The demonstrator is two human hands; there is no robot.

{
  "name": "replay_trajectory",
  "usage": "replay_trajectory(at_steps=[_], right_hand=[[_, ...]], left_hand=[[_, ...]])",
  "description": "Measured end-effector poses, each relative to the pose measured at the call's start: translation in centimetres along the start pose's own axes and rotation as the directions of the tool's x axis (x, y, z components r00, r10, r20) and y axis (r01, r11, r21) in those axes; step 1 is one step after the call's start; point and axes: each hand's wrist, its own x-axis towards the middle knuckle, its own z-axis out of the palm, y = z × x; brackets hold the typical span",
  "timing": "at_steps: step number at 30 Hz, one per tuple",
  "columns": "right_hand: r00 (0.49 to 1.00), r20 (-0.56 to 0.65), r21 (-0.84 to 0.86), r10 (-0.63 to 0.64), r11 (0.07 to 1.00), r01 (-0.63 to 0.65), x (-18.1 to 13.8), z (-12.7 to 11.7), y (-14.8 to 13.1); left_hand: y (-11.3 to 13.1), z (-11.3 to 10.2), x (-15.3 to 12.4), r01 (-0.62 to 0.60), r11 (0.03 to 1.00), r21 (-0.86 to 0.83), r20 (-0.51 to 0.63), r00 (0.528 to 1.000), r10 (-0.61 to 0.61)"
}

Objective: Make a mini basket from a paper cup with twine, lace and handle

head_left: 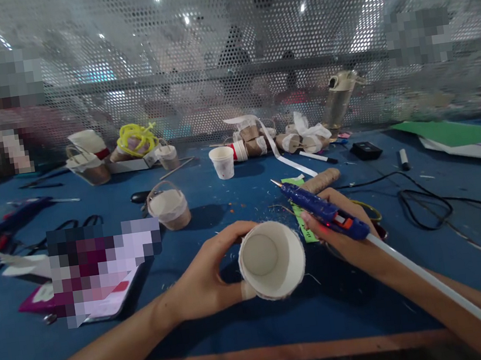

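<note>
My left hand [211, 275] is closed around the side of a paper cup [292, 256], whose open mouth faces me and shows a pale, bare inside. In my right hand [340, 229] is a blue glue gun [321, 207] with a long white glue stick trailing from its back. A small red light glows on the gun, and its nozzle points up and left, apart from the cup. Beneath the gun lie a green strip of paper [304, 227] with writing and a brown roll [322, 180].
Small handled buckets [174, 212] stand left of centre and farther back. A white cup [223, 163], stacked cups and a white ribbon [284, 159] lie at the back. Black cable [427, 223] loops at the right, near green sheets [452, 137]. A perforated metal screen [207, 60] closes the far side.
</note>
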Motion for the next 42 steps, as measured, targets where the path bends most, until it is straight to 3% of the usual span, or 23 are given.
replay_trajectory(at_steps=[5,8,13,15,16,19,23,31,38,42], right_hand=[[0.995,0.095,-0.230,0.015,0.973,0.007,1.0,0.1,0.5],[0.991,0.132,-0.458,-0.008,0.886,0.068,1.9,0.1,1.4],[0.968,0.240,-0.661,-0.068,0.719,0.214,3.5,0.5,1.4],[0.967,0.247,-0.689,-0.061,0.691,0.220,4.0,1.0,0.5],[0.966,0.250,-0.700,-0.063,0.677,0.225,4.3,1.3,0.0],[0.963,0.256,-0.729,-0.083,0.638,0.248,4.8,2.5,-1.1],[0.953,0.271,-0.752,-0.135,0.588,0.298,4.9,3.8,-0.9],[0.939,0.267,-0.728,-0.216,0.593,0.344,3.8,4.0,0.5],[0.941,0.305,-0.728,-0.145,0.601,0.329,3.4,3.8,0.8],[0.939,0.332,-0.742,-0.089,0.591,0.318,4.0,3.7,0.9]], left_hand=[[-0.1,0.1,-0.2,0.032,0.998,-0.054,-0.023,0.999,-0.033],[0.1,0.2,-0.3,0.064,0.983,-0.174,0.022,0.998,-0.061],[0.9,1.1,0.7,0.263,0.858,-0.442,0.318,0.940,-0.125],[1.3,1.6,1.2,0.389,0.762,-0.518,0.490,0.865,-0.108],[1.4,1.7,1.4,0.422,0.726,-0.543,0.524,0.846,-0.100],[1.5,2.0,1.6,0.446,0.651,-0.614,0.523,0.848,-0.087],[1.2,1.8,1.6,0.508,0.619,-0.599,0.546,0.825,-0.148],[1.1,1.8,1.8,0.518,0.576,-0.632,0.545,0.826,-0.145],[1.1,1.6,1.8,0.548,0.579,-0.604,0.597,0.792,-0.128],[0.5,1.9,1.6,0.524,0.553,-0.648,0.556,0.821,-0.127]])
